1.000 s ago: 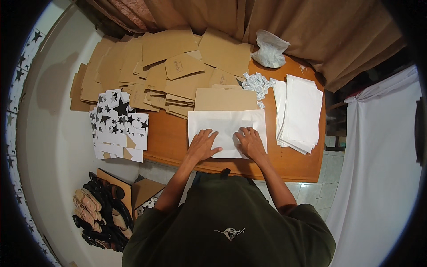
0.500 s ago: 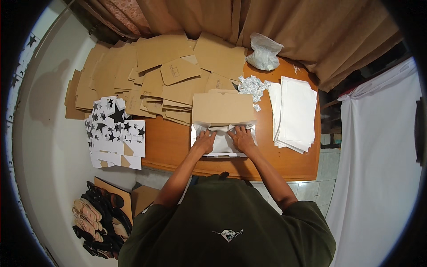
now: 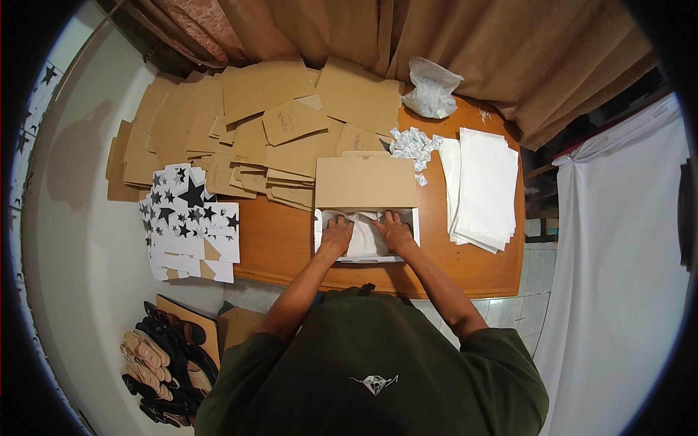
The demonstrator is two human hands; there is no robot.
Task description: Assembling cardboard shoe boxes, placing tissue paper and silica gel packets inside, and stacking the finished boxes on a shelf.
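In the middle of the table's front part stands a cardboard box with white sides [image 3: 318,231], its brown-inside lid [image 3: 365,183] raised at the back. White tissue paper [image 3: 366,238] lines it. My left hand [image 3: 337,236] is inside the left half, fingers spread on the paper near the back corner. In the right half, my right hand [image 3: 394,231] lies with fingers apart, pressing the paper toward the back wall. The fingertips are partly lost in shadow. Whether anything lies under the paper is hidden.
Flat brown cardboard pieces [image 3: 269,83] are heaped behind. Star-printed white card [image 3: 178,232] lies left, white paper sheets [image 3: 483,189] right. Small white sachets [image 3: 414,147] lie near a plastic bag [image 3: 432,89]. Shoes [image 3: 156,356] stand low at left, beside the wall.
The paper's far edge, earlier bunched up between my hands, now lies lower inside the box. Both hands have shifted slightly, and their fingers are more spread.
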